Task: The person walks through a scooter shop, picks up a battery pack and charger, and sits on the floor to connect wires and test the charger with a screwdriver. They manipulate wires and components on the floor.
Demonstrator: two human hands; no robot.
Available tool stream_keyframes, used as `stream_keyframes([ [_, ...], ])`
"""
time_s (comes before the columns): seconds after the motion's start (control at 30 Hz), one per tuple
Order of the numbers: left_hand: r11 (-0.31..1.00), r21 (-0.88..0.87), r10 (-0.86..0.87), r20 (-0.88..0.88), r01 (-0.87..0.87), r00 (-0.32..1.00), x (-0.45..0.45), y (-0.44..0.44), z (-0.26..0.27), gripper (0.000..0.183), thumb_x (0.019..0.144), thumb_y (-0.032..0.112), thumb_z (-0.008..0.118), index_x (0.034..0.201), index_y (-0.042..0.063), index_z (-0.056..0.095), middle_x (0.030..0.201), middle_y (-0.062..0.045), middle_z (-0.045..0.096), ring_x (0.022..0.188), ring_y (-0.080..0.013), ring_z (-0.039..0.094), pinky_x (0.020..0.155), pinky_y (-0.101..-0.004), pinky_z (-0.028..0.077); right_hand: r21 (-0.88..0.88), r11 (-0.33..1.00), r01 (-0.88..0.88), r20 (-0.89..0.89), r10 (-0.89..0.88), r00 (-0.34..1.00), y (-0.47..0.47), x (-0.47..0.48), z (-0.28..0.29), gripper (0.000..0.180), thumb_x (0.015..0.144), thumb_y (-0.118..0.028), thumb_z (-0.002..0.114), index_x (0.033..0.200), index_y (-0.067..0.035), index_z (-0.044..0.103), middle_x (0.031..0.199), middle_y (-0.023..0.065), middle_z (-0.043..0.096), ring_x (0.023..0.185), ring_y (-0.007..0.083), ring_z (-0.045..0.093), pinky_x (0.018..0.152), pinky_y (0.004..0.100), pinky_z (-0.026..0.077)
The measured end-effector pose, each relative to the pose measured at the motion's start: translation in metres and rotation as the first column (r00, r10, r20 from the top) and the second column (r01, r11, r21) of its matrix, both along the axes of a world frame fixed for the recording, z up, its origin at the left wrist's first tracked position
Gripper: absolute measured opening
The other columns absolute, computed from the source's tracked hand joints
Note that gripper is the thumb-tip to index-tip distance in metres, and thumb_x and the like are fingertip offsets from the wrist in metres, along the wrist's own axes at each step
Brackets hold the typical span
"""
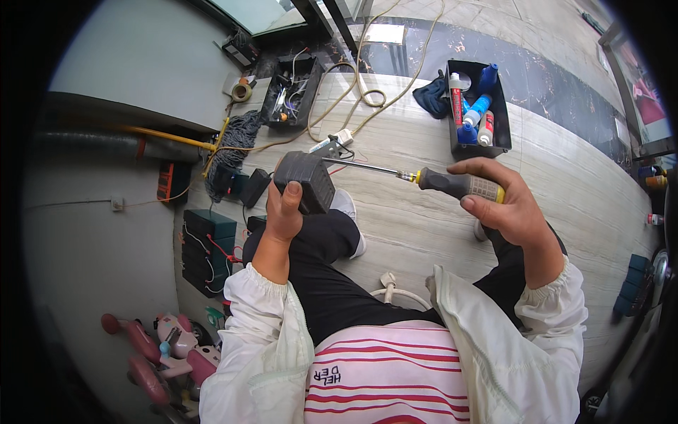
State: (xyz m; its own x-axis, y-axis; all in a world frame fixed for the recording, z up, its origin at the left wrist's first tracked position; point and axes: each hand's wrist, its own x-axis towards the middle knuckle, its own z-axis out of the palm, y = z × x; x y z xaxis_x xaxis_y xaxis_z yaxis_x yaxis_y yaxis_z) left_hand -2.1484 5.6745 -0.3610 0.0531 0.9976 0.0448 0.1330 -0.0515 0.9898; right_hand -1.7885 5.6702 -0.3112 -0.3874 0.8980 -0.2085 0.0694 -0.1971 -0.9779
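Note:
My left hand (284,212) grips a black ribbed plastic case (308,183), thumb on its near side, and holds it up above my left knee. In my right hand (511,204) is a screwdriver (439,183) with a grey and yellow handle and a long metal shaft. The thumb and fingers are around the rear of the handle. The shaft points left, and its tip meets the upper right edge of the case. Whether the tip sits in a screw or a gap cannot be made out.
On the floor stand a black bin of bottles and tubes (479,108) beside a dark cloth (431,97), and a black tool box (291,93). A cable (365,100) loops to a power strip (331,142). Wired batteries (209,252), a mop (233,148) and pink ride-on toys (169,350) are left.

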Motion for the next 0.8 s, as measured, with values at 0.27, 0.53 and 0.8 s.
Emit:
stream_keyframes([
  [0.27, 0.998, -0.037, -0.059, -0.103, 0.055, 0.993, -0.005, 0.012, 0.020, 0.070, 0.082, 0.057, 0.062, 0.118, -0.003, 0.052, 0.099, -0.006, 0.061, 0.090, -0.0123, 0.054, 0.082, -0.0257, 0.043, 0.420, 0.892, -0.168, 0.480, -0.061, 0.875, -0.009, -0.020, -0.022, 0.030, 0.081, -0.020, 0.073, 0.102, -0.003, 0.063, 0.070, 0.0029, 0.057, 0.063, 0.0113, 0.054, 0.055, 0.0290, 0.044],
  [0.53, 0.998, 0.010, -0.062, -0.011, 0.062, 0.998, -0.013, 0.030, 0.021, 0.065, 0.084, 0.052, 0.063, 0.118, -0.002, 0.053, 0.099, -0.006, 0.061, 0.089, -0.0115, 0.054, 0.083, -0.0247, 0.043, -0.549, 0.827, -0.126, -0.312, -0.063, 0.948, 0.006, -0.023, -0.020, 0.031, 0.092, -0.029, 0.061, 0.107, -0.002, 0.059, 0.065, 0.0016, 0.052, 0.045, 0.0023, 0.034, 0.041, 0.0184, 0.024],
  [0.8, 0.995, -0.090, -0.038, -0.025, 0.036, 0.999, -0.023, 0.033, 0.024, 0.060, 0.084, 0.049, 0.063, 0.116, -0.001, 0.054, 0.099, -0.006, 0.062, 0.089, -0.0120, 0.054, 0.083, -0.0244, 0.043, 0.649, 0.739, -0.183, 0.497, -0.230, 0.837, -0.001, -0.049, -0.029, 0.031, 0.080, -0.015, 0.073, 0.107, -0.002, 0.061, 0.073, 0.0066, 0.058, 0.061, 0.0115, 0.055, 0.055, 0.0285, 0.045],
])
